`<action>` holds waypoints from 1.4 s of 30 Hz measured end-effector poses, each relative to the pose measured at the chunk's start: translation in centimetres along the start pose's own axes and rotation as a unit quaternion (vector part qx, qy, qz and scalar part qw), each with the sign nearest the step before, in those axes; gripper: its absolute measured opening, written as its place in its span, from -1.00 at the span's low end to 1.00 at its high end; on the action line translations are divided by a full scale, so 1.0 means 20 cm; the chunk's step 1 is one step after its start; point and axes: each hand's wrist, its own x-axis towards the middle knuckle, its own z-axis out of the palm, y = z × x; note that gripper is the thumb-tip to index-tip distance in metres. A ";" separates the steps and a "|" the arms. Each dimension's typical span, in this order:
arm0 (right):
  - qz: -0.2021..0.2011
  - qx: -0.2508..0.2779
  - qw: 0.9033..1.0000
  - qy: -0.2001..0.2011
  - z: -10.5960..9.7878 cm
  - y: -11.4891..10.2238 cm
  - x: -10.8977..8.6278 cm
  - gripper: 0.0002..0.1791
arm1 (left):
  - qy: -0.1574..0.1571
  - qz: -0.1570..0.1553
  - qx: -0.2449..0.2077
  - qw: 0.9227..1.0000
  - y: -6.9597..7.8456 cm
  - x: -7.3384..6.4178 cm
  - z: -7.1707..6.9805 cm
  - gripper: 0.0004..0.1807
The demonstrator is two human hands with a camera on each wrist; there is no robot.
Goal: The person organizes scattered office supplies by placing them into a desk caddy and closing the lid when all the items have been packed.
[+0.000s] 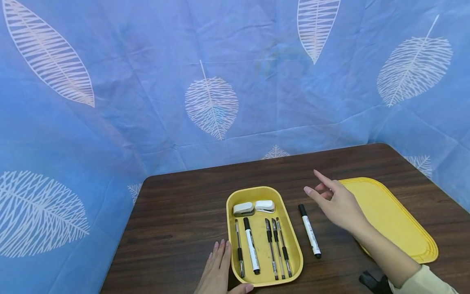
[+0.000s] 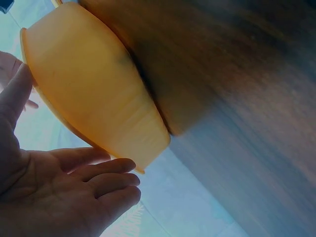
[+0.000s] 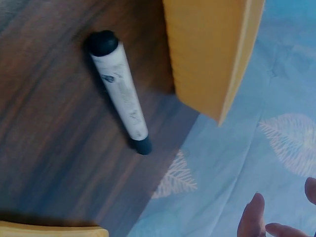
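Observation:
A yellow tray [image 1: 262, 250] holds two white staplers [image 1: 244, 209], a white marker with a black cap [image 1: 251, 247] and several black pens [image 1: 271, 249]. My left hand [image 1: 216, 267] rests at the tray's near left corner, its fingers extended along the side and its thumb at the near edge. In the left wrist view, thumb and fingers lie along the tray's rim [image 2: 64, 121]. Another white marker [image 1: 310, 232] lies on the table just right of the tray. My right hand [image 1: 338, 204] hovers beyond it, holding nothing, index finger and thumb apart.
A yellow lid or flat tray [image 1: 389, 220] lies on the right of the dark wooden table [image 1: 176, 228], partly behind my right hand. Blue cloth with white leaf prints [image 1: 158, 81] hangs behind the table. A black object [image 1: 374, 281] is near my right sleeve.

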 end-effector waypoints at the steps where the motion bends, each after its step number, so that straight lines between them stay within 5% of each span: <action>1: 0.001 -0.001 1.000 -0.001 0.00 0.01 0.00 -0.20 | -0.001 0.000 0.000 1.000 0.00 0.00 0.00 0.19; 19: 0.010 -0.007 1.000 -0.017 0.09 0.14 -0.03 -0.15 | -0.007 -0.013 0.000 1.000 0.01 0.00 0.00 0.21; 42: 0.020 -0.046 0.998 -0.048 0.32 0.31 -0.10 -0.01 | -0.012 -0.014 -0.004 1.000 0.01 0.00 0.00 0.20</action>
